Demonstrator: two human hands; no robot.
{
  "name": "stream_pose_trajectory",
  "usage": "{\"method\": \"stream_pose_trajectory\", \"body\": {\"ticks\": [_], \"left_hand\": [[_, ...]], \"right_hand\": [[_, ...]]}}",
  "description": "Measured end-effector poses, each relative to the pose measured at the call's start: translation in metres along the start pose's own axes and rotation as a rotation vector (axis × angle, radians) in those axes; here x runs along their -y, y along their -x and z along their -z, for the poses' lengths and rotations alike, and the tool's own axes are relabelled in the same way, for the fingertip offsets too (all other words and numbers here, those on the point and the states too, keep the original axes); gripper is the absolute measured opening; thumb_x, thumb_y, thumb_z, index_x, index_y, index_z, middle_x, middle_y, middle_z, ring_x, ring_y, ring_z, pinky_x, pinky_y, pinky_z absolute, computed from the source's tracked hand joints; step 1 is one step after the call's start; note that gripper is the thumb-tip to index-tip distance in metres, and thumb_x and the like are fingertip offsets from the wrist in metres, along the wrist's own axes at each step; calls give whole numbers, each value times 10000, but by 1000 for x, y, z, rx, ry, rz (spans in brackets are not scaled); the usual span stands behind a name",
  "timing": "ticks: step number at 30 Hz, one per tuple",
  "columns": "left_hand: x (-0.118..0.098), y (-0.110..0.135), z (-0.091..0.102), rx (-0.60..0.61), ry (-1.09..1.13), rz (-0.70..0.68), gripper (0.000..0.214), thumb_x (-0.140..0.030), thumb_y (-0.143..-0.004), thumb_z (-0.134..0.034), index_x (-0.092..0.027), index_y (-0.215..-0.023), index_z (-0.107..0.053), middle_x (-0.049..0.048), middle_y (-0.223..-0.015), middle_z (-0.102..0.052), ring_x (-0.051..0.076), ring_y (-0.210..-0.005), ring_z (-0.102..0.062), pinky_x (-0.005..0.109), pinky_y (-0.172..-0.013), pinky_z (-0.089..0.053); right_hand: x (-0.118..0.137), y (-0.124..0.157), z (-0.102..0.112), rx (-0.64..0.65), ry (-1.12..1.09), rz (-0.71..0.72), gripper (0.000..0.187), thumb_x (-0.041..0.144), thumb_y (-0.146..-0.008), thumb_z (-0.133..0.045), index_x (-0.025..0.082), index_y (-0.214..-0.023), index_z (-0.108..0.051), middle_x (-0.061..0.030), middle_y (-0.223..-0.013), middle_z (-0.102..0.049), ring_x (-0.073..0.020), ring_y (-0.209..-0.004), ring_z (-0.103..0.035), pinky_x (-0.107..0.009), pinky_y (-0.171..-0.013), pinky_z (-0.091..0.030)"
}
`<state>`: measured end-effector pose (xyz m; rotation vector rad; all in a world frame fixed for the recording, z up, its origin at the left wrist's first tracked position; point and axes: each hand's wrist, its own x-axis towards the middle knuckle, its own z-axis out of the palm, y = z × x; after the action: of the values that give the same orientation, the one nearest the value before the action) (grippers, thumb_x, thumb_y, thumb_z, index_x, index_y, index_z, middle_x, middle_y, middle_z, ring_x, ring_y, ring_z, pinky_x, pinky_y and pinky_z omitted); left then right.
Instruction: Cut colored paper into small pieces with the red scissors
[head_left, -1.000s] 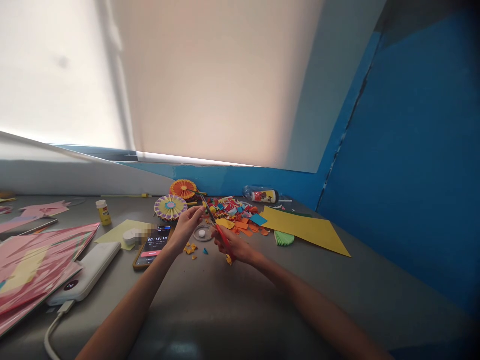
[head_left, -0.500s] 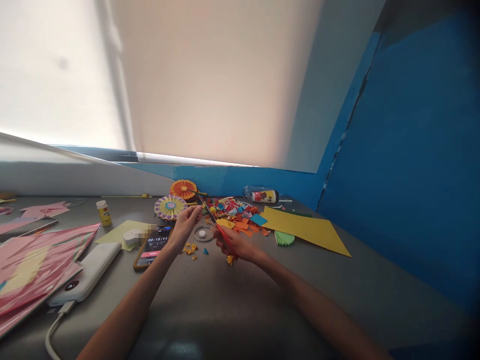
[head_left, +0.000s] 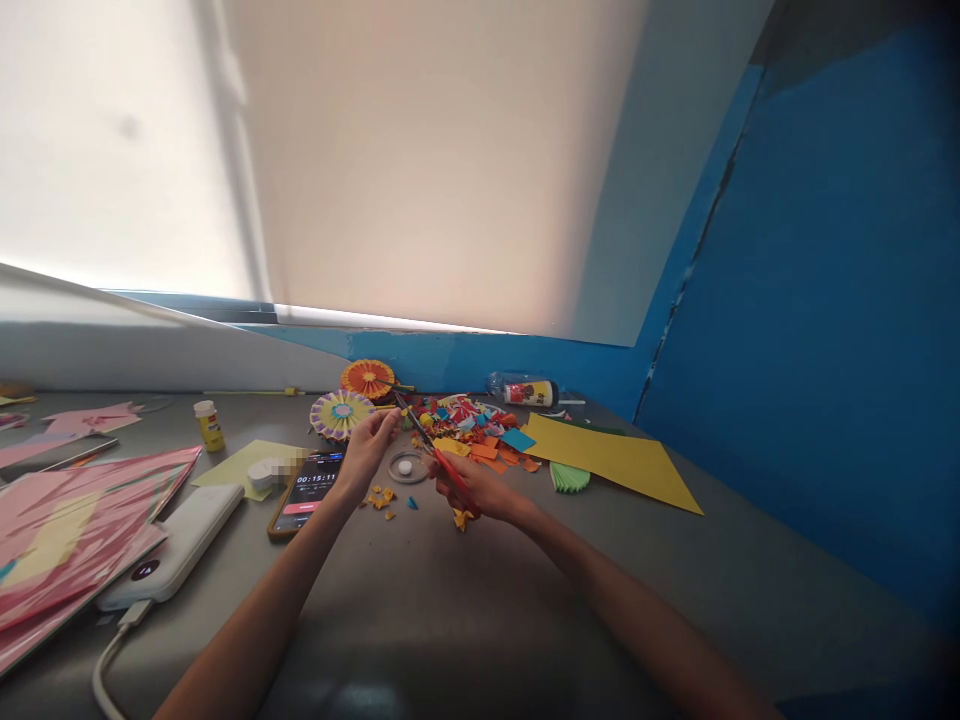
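My right hand [head_left: 472,484] is closed round the red-handled scissors [head_left: 459,478], whose dark blades point up and away to the left. Facing it, my left hand [head_left: 373,442] is pinched close to the blade tips, at a tiny piece of yellow paper [head_left: 406,411] that shows only partly. Below and between the hands lies a clear round lid-like ring [head_left: 407,467] with a white centre. Small orange-yellow paper scraps [head_left: 382,497] and a blue scrap [head_left: 412,503] are scattered on the grey table [head_left: 420,610] beneath.
Behind my hands are a heap of coloured paper bits [head_left: 465,415], two pleated paper rosettes [head_left: 341,412] and a clear bottle [head_left: 529,391]. Yellow sheet [head_left: 615,460] and green pleated paper [head_left: 570,477] lie right. Left are a phone [head_left: 304,500], power bank [head_left: 180,545] and glue stick [head_left: 209,427].
Both hands stay in almost the same place. The scissors and blades have shifted only very slightly; nothing has been let go.
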<state>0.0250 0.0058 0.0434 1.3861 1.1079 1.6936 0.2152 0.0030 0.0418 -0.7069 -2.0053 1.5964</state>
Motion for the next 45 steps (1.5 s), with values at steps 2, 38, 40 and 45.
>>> {"method": "stream_pose_trajectory", "body": {"ticks": [2,38,40,45], "left_hand": [[0,0,0,-2,3,-6,376,-526,-719,-635,-155,-771,-652,-24,-614,-529,120,-583,-436,224,-572,-324],[17,-7,44,378,-996,119,131,-281,-633,-587,-162,-611,-637,30,-615,-639,172,-602,-560,235,-535,-336],[17,-7,46,408,-1000,132,137,-279,-650,-574,-166,-638,-650,33,-638,-653,181,-625,-577,236,-548,-354],[16,-5,24,461,-870,-108,311,-374,-820,-463,-163,-823,-692,71,-833,-690,197,-748,-617,252,-642,-420]], "right_hand": [[0,0,0,3,-5,-8,353,530,-814,-531,190,-822,-441,56,-637,-386,-51,-460,-331,-185,-408,-263],[-24,-10,23,-356,-55,191,408,586,-826,-469,185,-752,-500,-11,-643,-560,-141,-487,-578,-276,-466,-505],[-23,-10,23,-376,-60,186,392,558,-843,-461,184,-734,-501,-7,-634,-550,-139,-493,-577,-273,-472,-506],[-18,-10,24,-418,-71,253,361,505,-866,-456,184,-710,-509,1,-616,-534,-139,-502,-574,-271,-485,-507]]}}
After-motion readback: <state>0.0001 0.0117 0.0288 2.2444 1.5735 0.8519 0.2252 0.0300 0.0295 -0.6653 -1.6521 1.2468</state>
